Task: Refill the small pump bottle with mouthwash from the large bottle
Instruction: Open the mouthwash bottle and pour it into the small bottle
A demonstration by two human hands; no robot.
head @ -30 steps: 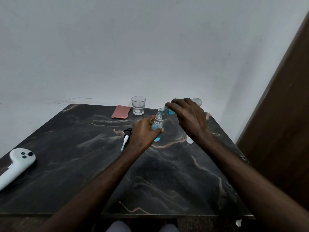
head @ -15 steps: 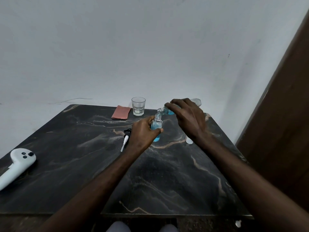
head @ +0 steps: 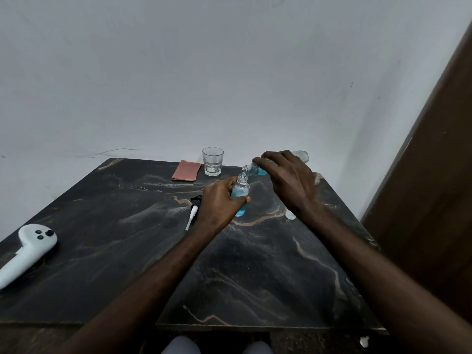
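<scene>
The small clear bottle point(head: 240, 191) stands upright on the dark marble table point(head: 127, 226), holding blue mouthwash up to about its shoulder. My left hand point(head: 219, 203) is wrapped around its left side. My right hand point(head: 288, 180) grips the large clear bottle point(head: 301, 156), tipped nearly flat with its mouth just over the small bottle's open neck; blue liquid sits near the large bottle's neck. The black-and-white pump head point(head: 194, 209) lies on the table left of my left hand. A small white cap point(head: 290, 215) shows below my right wrist.
An empty drinking glass point(head: 212, 161) and a folded reddish cloth point(head: 186, 170) sit at the table's far edge. A white handheld controller point(head: 28, 247) lies at the near left. A brown wooden panel point(head: 434, 200) rises to the right; a white wall is behind.
Almost nothing moved. Both hands hold the same pose with the large bottle tipped over the small one; the blue level in the small bottle looks about the same.
</scene>
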